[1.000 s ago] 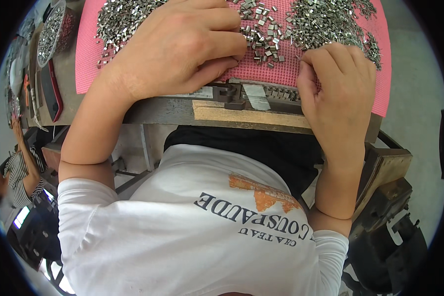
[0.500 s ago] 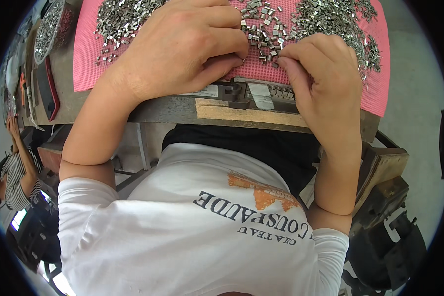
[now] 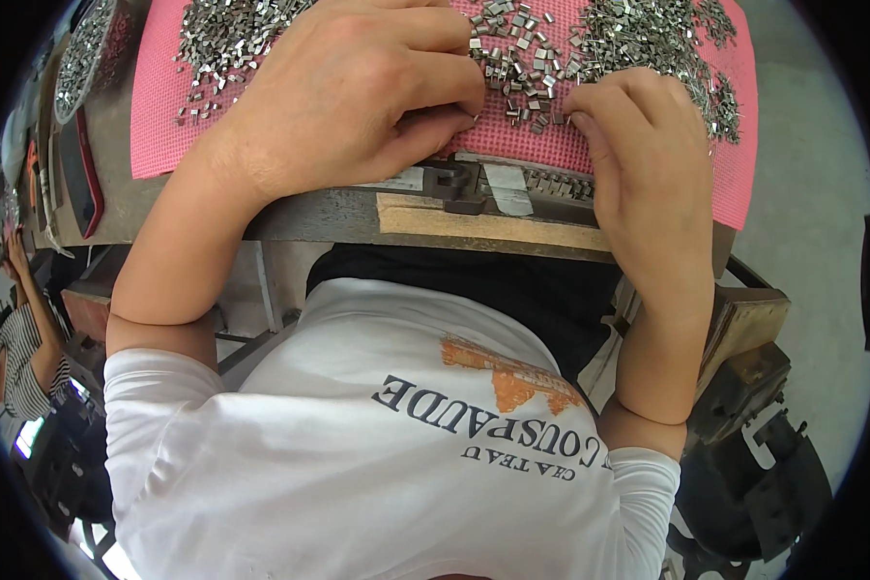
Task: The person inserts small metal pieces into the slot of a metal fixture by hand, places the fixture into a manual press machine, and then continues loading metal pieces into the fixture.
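Several small silver metal pieces [image 3: 524,72] lie loose between my hands on a pink mesh mat [image 3: 159,126]. My left hand [image 3: 362,92] rests over the mat with its fingers curled, thumb and fingertips close together; whatever they hold is hidden. Right of the loose pieces, my right hand [image 3: 652,145] has thumb and index finger pinched together, and anything between them is too small to name. Along the mat's near edge runs a dark metal fixture [image 3: 464,184] with a toothed row [image 3: 561,184] that ends beside my right hand.
Bigger heaps of metal pieces [image 3: 227,48] and thin metal pins [image 3: 638,43] spread at both sides of the mat. A clear container of shiny pieces [image 3: 92,58] and a dark flat object with a red edge [image 3: 82,179] are at left. Beyond them sits a person in stripes [image 3: 24,358].
My right hand has shifted slightly right, away from the loose pieces, uncovering more of the toothed row. My left hand keeps nearly the same pose. The whole view has slid a little left.
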Motion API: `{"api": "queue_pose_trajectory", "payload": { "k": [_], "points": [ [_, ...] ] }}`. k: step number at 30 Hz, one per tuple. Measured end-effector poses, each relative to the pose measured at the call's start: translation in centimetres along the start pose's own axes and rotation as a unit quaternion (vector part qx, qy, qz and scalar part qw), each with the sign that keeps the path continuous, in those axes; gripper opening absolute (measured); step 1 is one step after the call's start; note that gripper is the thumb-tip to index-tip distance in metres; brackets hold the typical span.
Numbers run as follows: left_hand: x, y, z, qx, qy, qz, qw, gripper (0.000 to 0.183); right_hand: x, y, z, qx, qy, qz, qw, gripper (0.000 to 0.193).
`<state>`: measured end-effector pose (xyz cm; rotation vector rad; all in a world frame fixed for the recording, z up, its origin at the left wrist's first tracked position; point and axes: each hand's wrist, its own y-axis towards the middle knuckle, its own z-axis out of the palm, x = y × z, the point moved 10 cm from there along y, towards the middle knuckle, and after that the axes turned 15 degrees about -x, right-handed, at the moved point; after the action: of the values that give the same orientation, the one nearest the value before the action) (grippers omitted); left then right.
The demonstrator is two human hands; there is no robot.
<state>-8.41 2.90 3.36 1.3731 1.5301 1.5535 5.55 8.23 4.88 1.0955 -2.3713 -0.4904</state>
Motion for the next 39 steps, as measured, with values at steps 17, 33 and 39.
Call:
{"api": "queue_pose_trajectory", "payload": {
  "k": [17, 33, 39],
  "points": [
    [2.8, 1.7, 1.7, 0.363, 0.048, -0.39, 0.845, 0.018, 0.4, -0.3, 0.1, 0.0, 0.007, -0.017, 1.0, 0.018],
    [0.6, 3.7, 2.3, 0.231, 0.093, -0.455, 0.855, 0.015, -2.3, -4.0, -3.5, -0.087, 0.082, 0.082, 0.989, 0.018],
    [-2.0, 3.7, 5.2, 0.215, 0.115, -0.449, 0.86, 0.021, -0.7, -5.3, -3.1, -0.104, 0.067, 0.015, 0.992, 0.022]
  ]
}}
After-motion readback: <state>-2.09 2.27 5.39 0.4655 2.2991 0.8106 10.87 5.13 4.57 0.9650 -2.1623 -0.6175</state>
